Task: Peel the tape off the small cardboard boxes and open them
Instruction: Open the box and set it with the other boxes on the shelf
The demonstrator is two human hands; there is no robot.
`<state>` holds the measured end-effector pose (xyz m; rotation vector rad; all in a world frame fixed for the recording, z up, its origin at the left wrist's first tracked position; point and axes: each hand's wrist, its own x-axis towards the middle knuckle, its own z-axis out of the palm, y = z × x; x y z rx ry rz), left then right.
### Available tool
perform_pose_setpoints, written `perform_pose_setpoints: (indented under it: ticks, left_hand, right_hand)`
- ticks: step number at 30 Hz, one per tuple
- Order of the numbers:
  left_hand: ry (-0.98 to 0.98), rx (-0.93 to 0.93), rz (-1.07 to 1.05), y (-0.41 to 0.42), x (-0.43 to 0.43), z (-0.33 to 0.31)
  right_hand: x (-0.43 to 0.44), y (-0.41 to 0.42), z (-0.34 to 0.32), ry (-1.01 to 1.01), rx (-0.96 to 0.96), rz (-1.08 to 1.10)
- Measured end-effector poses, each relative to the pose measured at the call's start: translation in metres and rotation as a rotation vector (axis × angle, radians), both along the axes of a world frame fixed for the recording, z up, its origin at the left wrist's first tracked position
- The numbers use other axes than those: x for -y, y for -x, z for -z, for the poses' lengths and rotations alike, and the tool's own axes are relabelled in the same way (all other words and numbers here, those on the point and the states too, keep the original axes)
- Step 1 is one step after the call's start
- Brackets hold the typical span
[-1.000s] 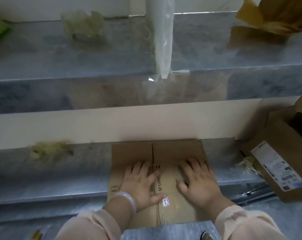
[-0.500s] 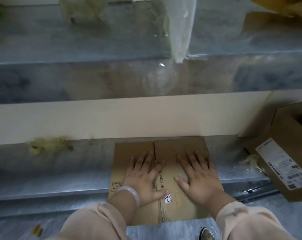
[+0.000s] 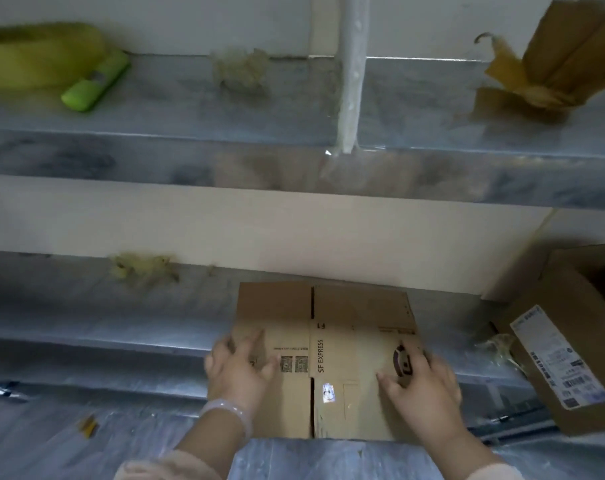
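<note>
Grey marble steps [image 3: 86, 306]: flattened box [image 3: 346, 306] lies on lower step, seam tape-free.
Fingers of left hand [image 3: 238, 372] and right hand [image 3: 426, 382] curl round its side edges; box at right [image 3: 571, 358] also open, tape wad [image 3: 141, 268] nearby, so likely nearly done.

We see a flat box [image 3: 356, 313] in tan cardboard, printed in black with lettering and two speckled square codes; the steps [image 3: 155, 109] are blue-grey with cloudy marbling; the riser [image 3: 225, 230] between them is cream; a case [image 3: 93, 86] is bright green beside a yellow-green bundle [image 3: 34, 53]; the carton [image 3: 564, 306] at right is brown with a white label [image 3: 557, 358]; the sleeve [image 3: 169, 465] is pale pink.
</note>
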<state>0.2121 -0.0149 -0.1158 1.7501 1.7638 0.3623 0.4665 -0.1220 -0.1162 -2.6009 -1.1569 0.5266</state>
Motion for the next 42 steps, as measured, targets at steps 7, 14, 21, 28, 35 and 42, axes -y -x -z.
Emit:
perform_pose_setpoints:
  ticks: [7, 14, 21, 28, 35, 42]
  left_hand:
    - [-0.061, 0.085, -0.229, 0.043, 0.028, -0.036]
    - [-0.215, -0.075, -0.380, 0.148, 0.052, -0.064]
    - [-0.299, -0.103, -0.515, 0.299, 0.049, -0.066]
    - [-0.358, -0.105, -0.611, 0.485, 0.038, -0.081]
    - [-0.415, -0.121, -0.595, 0.596, -0.024, -0.106]
    - [-0.387, -0.160, -0.581, 0.671, -0.114, -0.103]
  right_hand:
    - [-0.020, 0.016, -0.034, -0.327, -0.386, -0.075]
    - [-0.050, 0.111, -0.054, -0.350, -0.551, -0.335]
    - [-0.096, 0.260, -0.072, -0.361, -0.555, -0.568]
    - [-0.144, 0.447, -0.084, -0.354, -0.604, -0.711]
    - [-0.200, 0.561, -0.095, -0.399, -0.647, -0.687]
    - [-0.288, 0.636, -0.084, -0.432, -0.608, -0.677]
